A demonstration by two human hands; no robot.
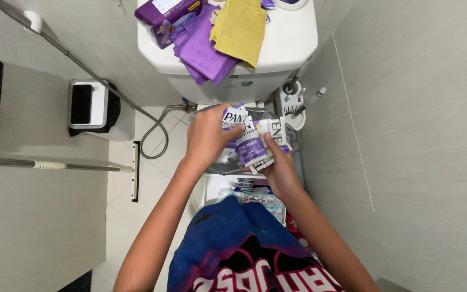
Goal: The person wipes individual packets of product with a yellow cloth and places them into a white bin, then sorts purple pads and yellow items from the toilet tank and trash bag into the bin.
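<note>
A strip of purple-and-white sachets (252, 143) is pinched between both hands over the closed toilet seat. The left hand (207, 135) grips its upper end; the right hand (279, 167) clasps its lower end. Beyond them, a yellow cloth (240, 27) and purple packets (201, 48) lie on the toilet tank (293, 43).

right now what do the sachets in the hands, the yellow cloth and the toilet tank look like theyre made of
White-and-purple sachet strip, pinched by left hand and right hand: likely thin plastic film, glossy and creased. Yellow cloth: soft matte fabric, folded and draping over the edge. White toilet tank: probably glazed ceramic, smooth with a slight sheen.
</note>
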